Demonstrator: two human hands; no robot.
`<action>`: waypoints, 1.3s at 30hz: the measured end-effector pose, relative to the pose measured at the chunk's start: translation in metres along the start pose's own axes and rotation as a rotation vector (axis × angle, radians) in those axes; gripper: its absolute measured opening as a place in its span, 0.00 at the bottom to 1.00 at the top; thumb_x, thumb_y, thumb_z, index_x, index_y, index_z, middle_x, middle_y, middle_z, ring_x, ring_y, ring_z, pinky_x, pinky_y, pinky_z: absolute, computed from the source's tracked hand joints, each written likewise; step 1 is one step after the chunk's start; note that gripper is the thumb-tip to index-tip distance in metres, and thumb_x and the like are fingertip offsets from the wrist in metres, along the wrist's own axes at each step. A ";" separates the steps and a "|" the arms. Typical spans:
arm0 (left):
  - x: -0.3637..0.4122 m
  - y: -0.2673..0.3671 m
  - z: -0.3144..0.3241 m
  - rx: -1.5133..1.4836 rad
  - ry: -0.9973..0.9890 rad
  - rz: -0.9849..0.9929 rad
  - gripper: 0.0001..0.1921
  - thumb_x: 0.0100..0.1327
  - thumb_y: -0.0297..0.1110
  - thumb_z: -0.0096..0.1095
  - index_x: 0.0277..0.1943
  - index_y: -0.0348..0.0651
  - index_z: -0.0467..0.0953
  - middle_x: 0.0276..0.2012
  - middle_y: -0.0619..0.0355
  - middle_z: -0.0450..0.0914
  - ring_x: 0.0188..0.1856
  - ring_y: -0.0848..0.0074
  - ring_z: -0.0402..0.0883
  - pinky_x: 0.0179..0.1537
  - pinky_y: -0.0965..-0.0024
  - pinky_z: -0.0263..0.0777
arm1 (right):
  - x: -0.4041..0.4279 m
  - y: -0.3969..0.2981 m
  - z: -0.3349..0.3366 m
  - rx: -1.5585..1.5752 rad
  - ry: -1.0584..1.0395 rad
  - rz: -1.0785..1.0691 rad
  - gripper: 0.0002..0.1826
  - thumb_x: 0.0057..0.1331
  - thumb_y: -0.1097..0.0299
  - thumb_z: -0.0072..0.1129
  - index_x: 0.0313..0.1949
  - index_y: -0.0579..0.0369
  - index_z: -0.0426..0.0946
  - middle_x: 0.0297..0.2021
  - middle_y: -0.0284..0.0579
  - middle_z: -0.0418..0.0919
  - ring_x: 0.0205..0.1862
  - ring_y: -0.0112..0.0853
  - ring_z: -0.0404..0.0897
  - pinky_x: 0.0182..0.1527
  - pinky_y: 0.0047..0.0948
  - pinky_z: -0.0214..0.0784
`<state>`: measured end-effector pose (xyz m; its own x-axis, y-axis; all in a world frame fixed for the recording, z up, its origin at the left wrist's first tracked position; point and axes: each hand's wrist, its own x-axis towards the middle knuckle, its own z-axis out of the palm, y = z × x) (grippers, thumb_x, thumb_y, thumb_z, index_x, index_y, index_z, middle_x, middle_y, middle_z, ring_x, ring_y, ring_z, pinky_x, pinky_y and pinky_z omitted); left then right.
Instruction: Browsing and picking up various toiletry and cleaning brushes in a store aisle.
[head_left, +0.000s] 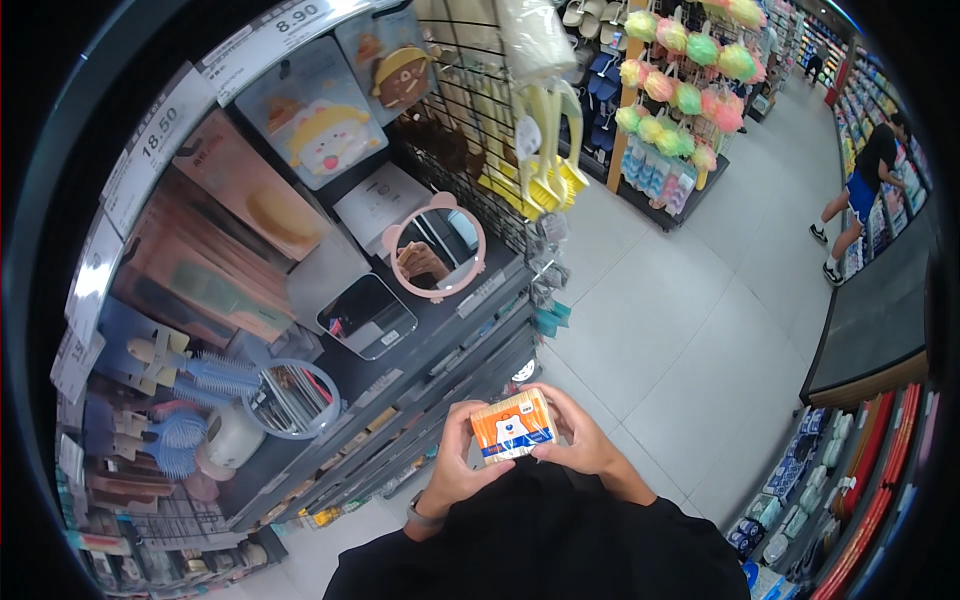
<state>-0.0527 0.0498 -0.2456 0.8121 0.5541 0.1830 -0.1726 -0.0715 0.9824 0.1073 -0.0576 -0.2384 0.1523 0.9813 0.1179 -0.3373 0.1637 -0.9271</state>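
Observation:
Between my two hands, in front of my chest, is a small plastic-wrapped pack (514, 424) of what look like thin sticks. Its orange and blue label bears a white cartoon bear and some writing. My left hand (459, 445) grips the left side, thumb along the lower edge. On the right side, my right hand (576, 433) closes around the pack with its thumb at the lower front corner. The fingers behind the pack are hidden. A pink bear-eared mirror (438, 294) stands on the shelf beyond, reflecting a hand.
To the left, a dark shelf (360, 386) holds a rectangular mirror (367, 316), a blue round mirror (334, 427) and hairbrushes (225, 373). Yellow brushes (551, 187) hang at its end. Bath puffs (686, 97) hang across the tiled aisle (660, 322). A person (870, 176) stands at right-hand shelves.

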 end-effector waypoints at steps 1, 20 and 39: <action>0.004 0.000 -0.005 -0.006 0.001 0.000 0.37 0.41 0.25 0.70 0.54 0.37 0.55 0.48 0.55 0.59 0.53 0.74 0.62 0.55 0.71 0.56 | 0.006 0.000 0.001 -0.013 -0.008 -0.016 0.38 0.55 0.71 0.58 0.61 0.58 0.47 0.52 0.46 0.64 0.52 0.27 0.67 0.52 0.26 0.59; 0.022 0.011 -0.010 -0.104 0.323 -0.090 0.20 0.55 0.19 0.56 0.52 0.31 0.62 0.46 0.52 0.71 0.47 0.74 0.72 0.51 0.72 0.63 | 0.050 -0.009 -0.014 0.174 -0.069 0.123 0.24 0.62 0.76 0.47 0.57 0.64 0.52 0.47 0.46 0.69 0.43 0.27 0.73 0.43 0.25 0.69; 0.008 0.025 0.108 -0.241 0.670 -0.156 0.17 0.55 0.26 0.59 0.47 0.32 0.64 0.40 0.51 0.74 0.43 0.76 0.74 0.46 0.75 0.68 | -0.013 -0.034 -0.074 0.160 -0.090 0.215 0.09 0.64 0.71 0.47 0.40 0.65 0.65 0.34 0.47 0.75 0.33 0.24 0.76 0.39 0.22 0.68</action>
<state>0.0097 -0.0374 -0.2154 0.3348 0.9373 -0.0969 -0.2629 0.1917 0.9456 0.1859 -0.0833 -0.2348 -0.0191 0.9991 -0.0373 -0.4967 -0.0418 -0.8669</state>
